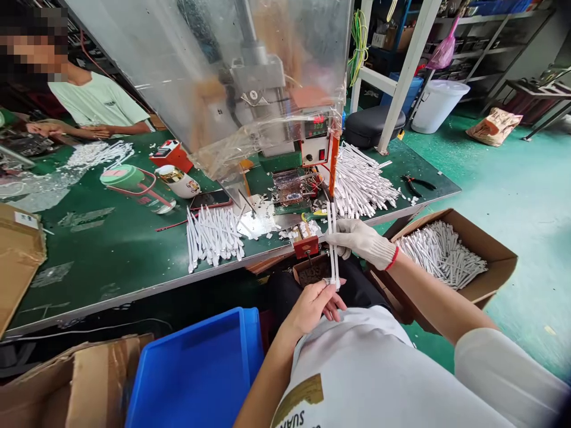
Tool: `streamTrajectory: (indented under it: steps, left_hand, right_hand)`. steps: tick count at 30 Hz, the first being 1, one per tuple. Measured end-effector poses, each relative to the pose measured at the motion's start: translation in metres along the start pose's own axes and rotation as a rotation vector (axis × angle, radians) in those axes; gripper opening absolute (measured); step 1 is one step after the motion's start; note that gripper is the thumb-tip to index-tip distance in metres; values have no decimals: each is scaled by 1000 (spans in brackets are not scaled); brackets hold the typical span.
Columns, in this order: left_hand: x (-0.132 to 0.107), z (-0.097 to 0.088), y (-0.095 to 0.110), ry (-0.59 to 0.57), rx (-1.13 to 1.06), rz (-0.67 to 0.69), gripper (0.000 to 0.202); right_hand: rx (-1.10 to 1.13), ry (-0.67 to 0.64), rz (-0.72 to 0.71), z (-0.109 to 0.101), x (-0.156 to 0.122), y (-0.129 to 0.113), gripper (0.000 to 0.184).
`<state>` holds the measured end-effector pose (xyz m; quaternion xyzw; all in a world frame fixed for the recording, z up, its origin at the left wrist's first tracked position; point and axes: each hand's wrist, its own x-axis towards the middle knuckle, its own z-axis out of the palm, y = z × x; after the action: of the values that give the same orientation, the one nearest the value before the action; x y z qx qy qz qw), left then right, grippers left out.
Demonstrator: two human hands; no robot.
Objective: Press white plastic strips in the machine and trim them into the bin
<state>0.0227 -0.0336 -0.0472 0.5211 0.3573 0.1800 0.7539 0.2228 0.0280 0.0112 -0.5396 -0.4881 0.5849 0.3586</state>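
Two slim white plastic strips (332, 244) stand side by side between my hands, in front of the bench edge. My bare left hand (316, 303) pinches their lower ends near my shirt. Higher up, my right hand (359, 241), in a white knit glove with a red cuff, has its thumb and fingers closed around the same strips. Just beyond them is a small red-fronted vise (306, 246) with white scraps on it. A press machine (259, 89) behind a clear plastic shield rises over the bench. What the strips are exactly, I cannot tell.
White strips lie in a pile (361, 184) right of the machine and in another pile (214, 238) to its left. A cardboard box (495, 261) of strips stands at right, pliers (418, 185) on the bench corner. A blue bin (196, 368) sits lower left. A co-worker (102, 104) sits across.
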Motion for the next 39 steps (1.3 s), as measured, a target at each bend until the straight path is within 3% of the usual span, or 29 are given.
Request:
streamTrajectory:
  steps: [5,9,21,26,29,34,39]
  left_hand:
    - [2,3,-5,177,-123,1,49]
    - [1,5,-6,256,-147,-2,48]
    - [-2,-1,-13,291,-238,-54,47]
    - [-6,-3,-11,249,-264,-32,44]
    - [-6,-8,-6,212,-308,-25,42]
    - [5,-22,15,249,-323,26,43]
    - [26,-35,30,384,-337,67,45]
  right_hand:
    - [-62,38,-22,7,9,11,27]
    - [-71,32,-26,12,13,16,26]
    - [29,45,17,25,17,18,33]
    - [197,-76,17,24,13,19,43]
    - [129,-149,19,20,14,11,47]
    - [29,-131,-20,17,50,-1,40]
    - [100,-124,35,21,110,15,39]
